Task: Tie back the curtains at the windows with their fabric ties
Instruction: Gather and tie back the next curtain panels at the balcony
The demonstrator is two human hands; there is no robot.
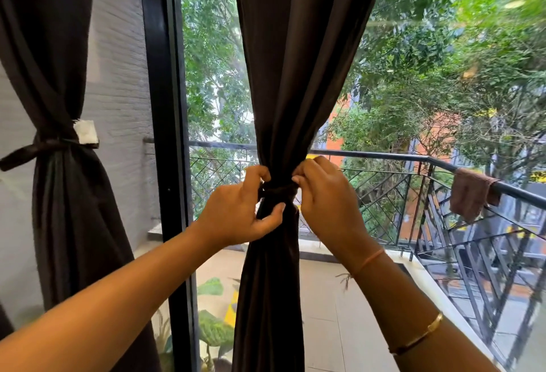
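Two bare arms reach out from the near edge. The right arm wears a gold bangle point(419, 336) and a thin thread point(369, 259) at the wrist.

The left hand point(239, 212) and the right hand point(325, 200) meet at the middle of a dark curtain point(295, 76). A dark tie point(279, 188) goes around the curtain and bunches it in tight. The left hand's fingers point(257, 173) are curled on the left side of the tie, and its thumb presses on the curtain just below. The right hand's fingers point(304, 176) are curled and pinch the right side of the tie.

On the left hangs a left curtain point(59, 224). Its left tie point(44, 147) is wrapped around it, with a white patch point(85, 132) on one end.

Between the two curtains stands a black window frame point(165, 106). Low down past the glass are big green leaves point(212, 330).

Farther out is a balcony with a dark railing point(384, 154). A brown cloth point(469, 194) hangs over the railing on the right. Far away are green trees point(428, 61).
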